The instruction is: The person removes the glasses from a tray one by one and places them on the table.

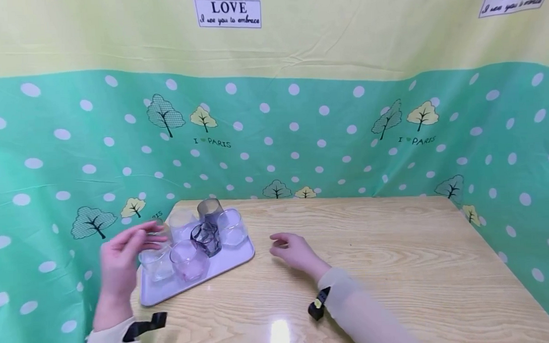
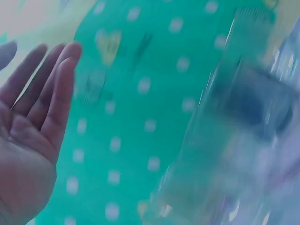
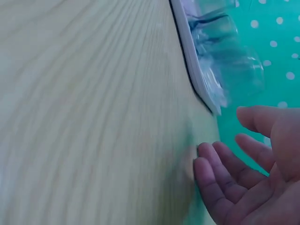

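Note:
A lavender tray [image 1: 223, 266] on the table's left side carries several drinking glasses. At its front stand a pink-tinted glass [image 1: 190, 263] and a clear glass [image 1: 157, 266]. Behind them are a dark wavy glass [image 1: 207, 238], a smoky grey glass [image 1: 209, 208] and a clear glass [image 1: 232, 228] at the right end. My left hand [image 1: 125, 252] is raised at the tray's left end, fingers extended and overlapping the glasses there; its palm shows bare in the left wrist view. My right hand [image 1: 297, 251] hovers right of the tray, fingers loosely bent, holding nothing.
The wood-grain table [image 1: 376, 238] extends to the right of the tray. A green dotted curtain [image 1: 300, 130] hangs behind and along both sides. Black straps [image 1: 145, 326] circle both wrists over light sleeves.

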Available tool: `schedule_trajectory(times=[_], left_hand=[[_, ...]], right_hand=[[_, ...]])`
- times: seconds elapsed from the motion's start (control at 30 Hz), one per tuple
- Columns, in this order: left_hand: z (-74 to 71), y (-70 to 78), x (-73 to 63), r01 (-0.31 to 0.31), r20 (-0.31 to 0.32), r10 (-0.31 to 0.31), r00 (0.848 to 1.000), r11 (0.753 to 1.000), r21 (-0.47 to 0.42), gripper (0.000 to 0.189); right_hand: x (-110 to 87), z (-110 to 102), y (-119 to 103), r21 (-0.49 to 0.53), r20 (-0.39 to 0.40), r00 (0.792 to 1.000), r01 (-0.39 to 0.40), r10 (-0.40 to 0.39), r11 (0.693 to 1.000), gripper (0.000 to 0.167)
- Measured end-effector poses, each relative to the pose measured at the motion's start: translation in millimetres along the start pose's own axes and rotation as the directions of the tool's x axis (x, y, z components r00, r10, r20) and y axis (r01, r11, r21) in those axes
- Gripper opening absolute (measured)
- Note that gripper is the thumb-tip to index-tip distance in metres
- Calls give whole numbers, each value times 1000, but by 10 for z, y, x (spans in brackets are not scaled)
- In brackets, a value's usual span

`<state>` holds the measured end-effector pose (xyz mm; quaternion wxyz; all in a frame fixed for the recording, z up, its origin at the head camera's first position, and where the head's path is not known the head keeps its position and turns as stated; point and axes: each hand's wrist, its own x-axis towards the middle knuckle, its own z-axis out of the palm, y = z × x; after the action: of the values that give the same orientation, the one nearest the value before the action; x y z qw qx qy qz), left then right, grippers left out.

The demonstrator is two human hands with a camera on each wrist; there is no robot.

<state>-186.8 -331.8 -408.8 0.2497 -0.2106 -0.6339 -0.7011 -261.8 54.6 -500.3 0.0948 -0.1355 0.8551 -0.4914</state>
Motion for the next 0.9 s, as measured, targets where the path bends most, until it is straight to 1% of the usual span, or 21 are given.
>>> schedule_trajectory(times=[0.03,0.07,0.1,0.13,0.17,0.2,0.23,0.27,0.3,0.33,0.37,0.4,0.43,0.47,0.53,0.63,0.7,0.8,0.87,0.9], left_hand=[[-110,8,-20,5,-90,-8,996,1000,-29,26],[-223,6,-44,25,-175,-31,984,999,-36,27],[-341,-3,-71,71,-245,-77,966,997,-35,28],[-467,-20,-106,147,-292,-146,945,989,-20,29],[-589,-40,-149,246,-328,-230,916,969,8,30],[-708,-73,-194,364,-348,-320,881,929,68,31],[-819,-118,-245,468,-345,-398,850,871,149,36],[-915,-170,-296,556,-330,-472,817,796,239,43],[-998,-228,-346,615,-303,-537,787,718,326,51],[-1062,-291,-393,650,-280,-590,758,645,401,57],[-1099,-351,-433,668,-264,-629,731,581,464,63],[-1119,-404,-463,669,-247,-657,712,530,521,69],[-1129,-450,-488,660,-227,-672,705,504,556,73],[-1131,-482,-504,661,-210,-689,693,491,568,75],[-1123,-518,-514,656,-184,-707,682,481,582,75],[-1115,-532,-498,629,-159,-714,682,461,626,77],[-1115,-528,-486,605,-161,-717,678,420,676,81],[-1123,-523,-480,570,-159,-727,668,362,738,84],[-1131,-527,-481,535,-160,-725,670,323,780,86],[-1134,-532,-485,527,-155,-724,672,321,787,86]], right_hand=[[34,61,-22,16,-3,1000,-8,8,1000,45],[66,117,-41,33,-6,1000,-14,14,999,45],[95,170,-57,48,-10,1000,-21,22,999,45],[118,219,-72,65,-16,999,-30,31,997,45],[139,263,-84,76,-25,999,-38,40,996,45],[158,304,-96,85,-35,998,-46,49,995,45],[175,338,-108,95,-47,997,-49,54,994,46],[191,369,-116,99,-58,997,-53,59,994,45],[204,396,-127,95,-69,996,-56,62,994,45],[217,422,-134,87,-79,995,-57,64,995,45],[232,447,-138,76,-88,994,-58,65,995,45],[246,468,-146,62,-95,994,-56,62,997,45],[254,488,-156,49,-99,993,-56,61,997,46],[261,508,-162,28,-102,993,-55,57,998,46],[271,545,-174,-15,-111,993,-50,48,999,47],[275,587,-193,-77,-128,991,-50,39,996,47],[273,609,-205,-119,-137,990,-56,39,991,46],[275,635,-220,-180,-140,989,-72,47,981,45],[276,644,-228,-209,-138,989,-81,53,974,44],[276,645,-232,-221,-137,989,-85,55,972,44]])
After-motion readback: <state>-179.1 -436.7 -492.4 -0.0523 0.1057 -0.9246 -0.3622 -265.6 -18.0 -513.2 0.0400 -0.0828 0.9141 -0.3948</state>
